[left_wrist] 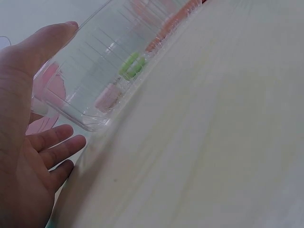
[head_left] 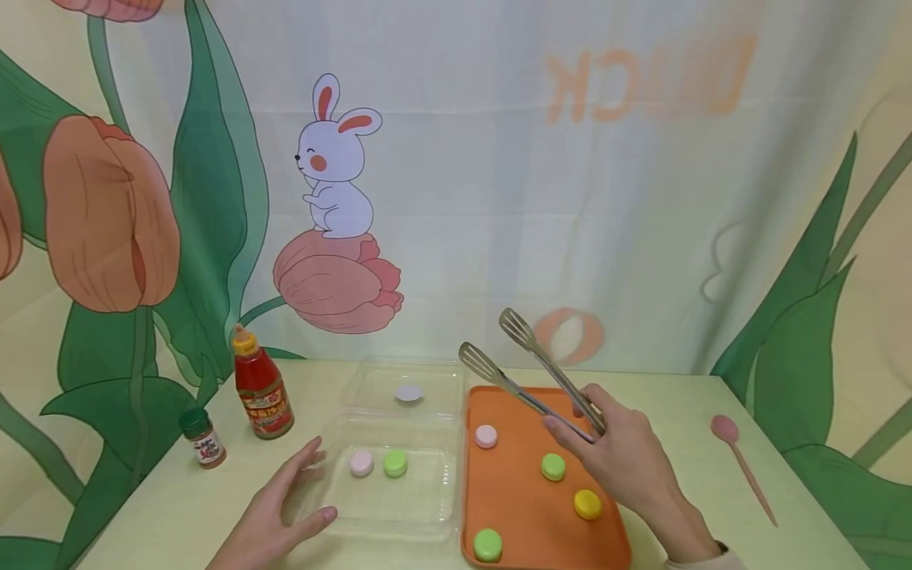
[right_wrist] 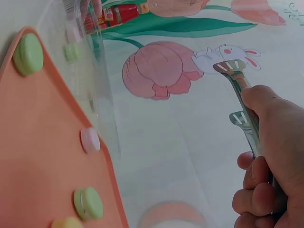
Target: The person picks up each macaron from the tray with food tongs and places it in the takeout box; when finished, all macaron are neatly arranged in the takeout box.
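Note:
My right hand grips a pair of metal tongs above the orange tray; the slotted tips stand apart with nothing between them. On the tray lie a pink macaron, a yellow macaron, a green macaron and another green macaron at the near corner. A clear plastic container sits left of the tray with its lid folded back, holding a pink macaron and a green macaron. Fingers spread, my left hand is at the container's left side; whether it touches is unclear.
A red sauce bottle and a small green-capped seasoning jar stand at the left. To the right of the tray lies a pink spoon. Behind the table hangs a printed curtain. A white oval shows at the container's lid.

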The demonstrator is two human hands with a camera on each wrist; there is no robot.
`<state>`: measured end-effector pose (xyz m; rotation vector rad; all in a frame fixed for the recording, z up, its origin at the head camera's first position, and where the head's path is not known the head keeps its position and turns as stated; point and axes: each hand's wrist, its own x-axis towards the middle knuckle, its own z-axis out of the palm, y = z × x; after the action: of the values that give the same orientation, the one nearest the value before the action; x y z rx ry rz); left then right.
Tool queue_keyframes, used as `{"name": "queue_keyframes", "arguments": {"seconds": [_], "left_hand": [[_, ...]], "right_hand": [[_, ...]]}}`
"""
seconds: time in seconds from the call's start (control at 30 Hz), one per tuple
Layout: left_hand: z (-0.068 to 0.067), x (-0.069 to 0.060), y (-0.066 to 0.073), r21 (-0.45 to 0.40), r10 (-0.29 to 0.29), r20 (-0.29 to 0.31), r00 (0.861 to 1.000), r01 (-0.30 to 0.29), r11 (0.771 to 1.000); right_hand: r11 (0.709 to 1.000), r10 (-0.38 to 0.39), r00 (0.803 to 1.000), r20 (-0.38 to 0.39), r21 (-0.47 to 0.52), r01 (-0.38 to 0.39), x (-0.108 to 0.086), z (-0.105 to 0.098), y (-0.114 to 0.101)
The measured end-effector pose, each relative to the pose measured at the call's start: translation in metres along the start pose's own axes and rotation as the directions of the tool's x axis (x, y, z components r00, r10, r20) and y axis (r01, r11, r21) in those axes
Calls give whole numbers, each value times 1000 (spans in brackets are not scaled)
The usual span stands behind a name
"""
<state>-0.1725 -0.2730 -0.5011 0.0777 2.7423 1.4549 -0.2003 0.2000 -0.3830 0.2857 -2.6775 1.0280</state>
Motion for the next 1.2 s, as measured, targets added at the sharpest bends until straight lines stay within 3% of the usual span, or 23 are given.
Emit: {"name": "queue_keyframes", "arguments": {"seconds": [0.53, 0.8, 0.93, 1.1, 1.2], "left_hand": [[-4, 0, -1, 15, -14, 7, 1000, 14, 1000], [-5, 0, -3, 5, -16, 10, 1000, 16, 1000], [-4, 1, -3, -2, -14, 14, 1000, 14, 1000], [-3, 1, -4, -5, 1, 15, 1000, -1, 1000], [-1, 2, -5, -5, 5, 14, 1000, -5, 1000]], "right_hand": [[993, 69, 997, -35, -95, -72, -30, -25, 49], [980, 144, 990, -2, -142, -143, -54, -26, 73], [961, 242, 968, 68, -154, -230, -64, -27, 85], [921, 381, 910, 162, -147, -360, -73, -28, 101], [904, 419, 891, 173, -168, -393, -81, -25, 112]]}}
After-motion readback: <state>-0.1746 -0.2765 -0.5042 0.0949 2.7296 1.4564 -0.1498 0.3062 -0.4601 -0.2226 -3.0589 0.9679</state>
